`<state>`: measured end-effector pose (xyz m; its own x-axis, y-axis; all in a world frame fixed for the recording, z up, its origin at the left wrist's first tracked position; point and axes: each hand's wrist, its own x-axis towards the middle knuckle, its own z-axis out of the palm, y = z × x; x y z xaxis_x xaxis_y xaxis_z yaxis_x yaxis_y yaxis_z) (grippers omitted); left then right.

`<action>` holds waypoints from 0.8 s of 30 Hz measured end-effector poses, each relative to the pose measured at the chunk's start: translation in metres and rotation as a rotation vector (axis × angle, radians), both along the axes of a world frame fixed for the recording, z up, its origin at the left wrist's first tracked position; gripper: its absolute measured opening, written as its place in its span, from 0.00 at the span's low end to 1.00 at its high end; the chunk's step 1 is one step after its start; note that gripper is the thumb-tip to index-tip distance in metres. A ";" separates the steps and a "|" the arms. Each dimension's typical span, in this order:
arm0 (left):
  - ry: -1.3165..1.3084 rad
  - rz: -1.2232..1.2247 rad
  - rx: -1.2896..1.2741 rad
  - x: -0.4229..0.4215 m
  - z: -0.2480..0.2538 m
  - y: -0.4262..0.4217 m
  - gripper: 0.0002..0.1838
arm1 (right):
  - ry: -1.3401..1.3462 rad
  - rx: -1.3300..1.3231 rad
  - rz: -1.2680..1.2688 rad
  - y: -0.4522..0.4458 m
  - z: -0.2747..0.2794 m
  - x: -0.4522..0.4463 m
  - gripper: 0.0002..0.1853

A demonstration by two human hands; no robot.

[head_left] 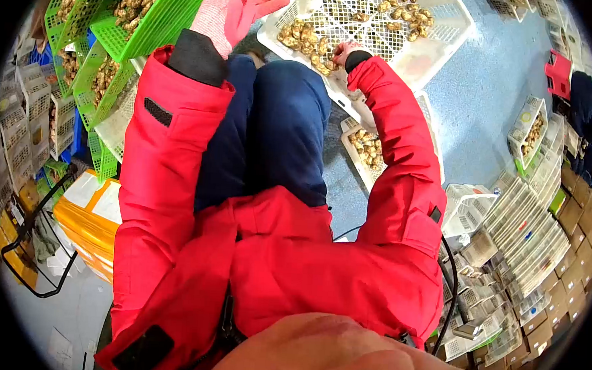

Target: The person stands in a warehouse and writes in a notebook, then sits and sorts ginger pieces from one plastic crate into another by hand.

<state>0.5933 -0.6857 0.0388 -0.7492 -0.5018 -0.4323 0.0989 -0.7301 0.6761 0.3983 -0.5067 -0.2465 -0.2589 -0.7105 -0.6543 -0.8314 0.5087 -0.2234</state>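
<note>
In a large white plastic basket (444, 32) lie mottled brown-and-cream pieces (307, 39) that look like shellfish, gathered in clusters on its perforated floor. My right hand (347, 52) reaches into the near side of this basket, beside the left cluster. Its fingers are bent down and closed; what is between them is too small to make out. A pink-red glove covers my left hand (241, 8), which is held left of the basket with its fingers stretched out and nothing in them. Some of its fingertips lie close to the basket's rim.
Green crates (126, 39) of similar pieces are stacked at the left. Below the large basket, a smaller white basket (360, 165) of pieces sits on the blue floor (488, 94). White crates (527, 237) and cardboard boxes (579, 220) line the right. A yellow-taped white box (93, 218) stands left.
</note>
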 end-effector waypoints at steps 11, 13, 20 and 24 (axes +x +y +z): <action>-0.055 0.020 0.008 0.000 0.002 0.002 0.20 | -1.621 -0.504 -0.949 0.033 0.082 -0.010 0.12; -0.028 -0.003 0.009 0.001 -0.002 0.000 0.20 | -1.941 -0.472 -0.938 0.030 0.106 0.002 0.22; -0.047 -0.006 -0.059 0.000 0.001 0.003 0.21 | -1.848 -0.658 -0.804 0.019 0.132 0.033 0.27; -0.050 -0.002 -0.072 0.001 -0.003 0.001 0.22 | -1.738 -0.531 -0.731 0.014 0.131 0.019 0.28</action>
<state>0.5945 -0.6847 0.0359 -0.7283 -0.5316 -0.4323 0.0623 -0.6797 0.7308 0.4170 -0.4925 -0.1153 0.0372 -0.9613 -0.2730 0.7273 0.2134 -0.6524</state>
